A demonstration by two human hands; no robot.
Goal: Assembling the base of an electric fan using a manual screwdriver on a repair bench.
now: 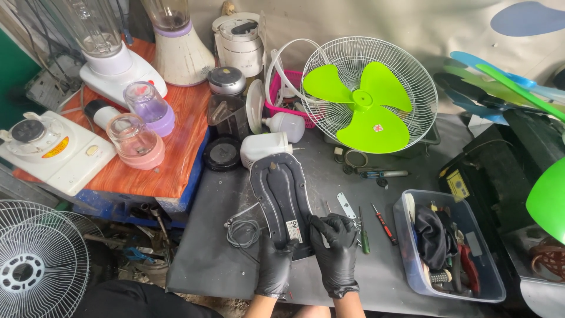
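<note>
Here both hands, left hand (pixel 275 265) and right hand (pixel 336 250), grip the fan base (pixel 281 197) near the table edge (pixel 194 282).

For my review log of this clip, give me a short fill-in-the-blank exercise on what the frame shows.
1. Both hands, left hand and right hand, wear ____ gloves.
2. They grip the near end of the dark fan base, which lies on the ____ table.
3. The fan behind has ____ blades.
4. The red-handled screwdriver lies ____ of the right hand.

Missing: black; grey; green; right
</note>
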